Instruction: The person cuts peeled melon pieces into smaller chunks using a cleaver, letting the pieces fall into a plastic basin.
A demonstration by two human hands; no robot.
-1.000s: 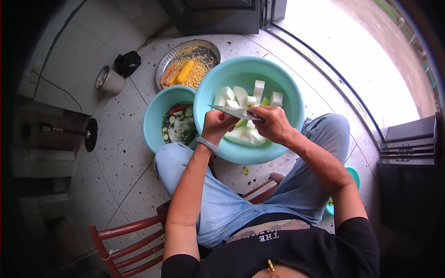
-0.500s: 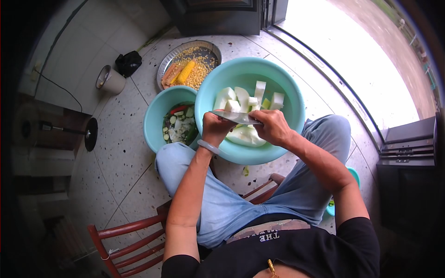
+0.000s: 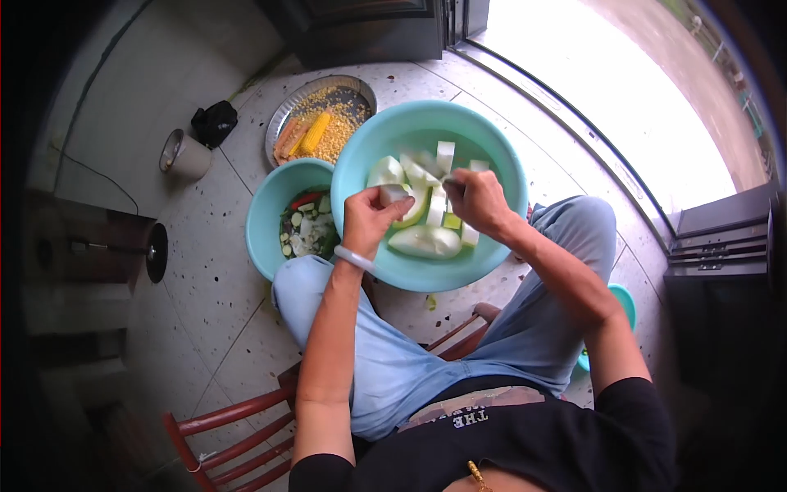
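Note:
My left hand [image 3: 370,220] is closed on a white melon chunk [image 3: 395,193] over the large turquoise basin [image 3: 510,156]. My right hand [image 3: 484,201] grips a knife, its handle mostly inside the fist; the blade [image 3: 422,164] is smeared by motion and points up and left over the basin. Below both hands, white melon pieces with green rind sit in water in the basin. Among them are a long peeled-looking piece [image 3: 426,242] near the front and an upright block [image 3: 445,156] toward the back.
A smaller turquoise basin [image 3: 261,217] with cut vegetables and a red pepper touches the large one on the left. Behind it lies a metal tray [image 3: 283,111] with corn kernels and cobs. A bin [image 3: 187,156], a black bag [image 3: 215,123] and a red chair [image 3: 234,422] stand left.
My hands have moved apart. The knife, earlier held level between them, has swung up and away with my right hand. The chunk in my left hand now shows, and more cut pieces lie in the basin.

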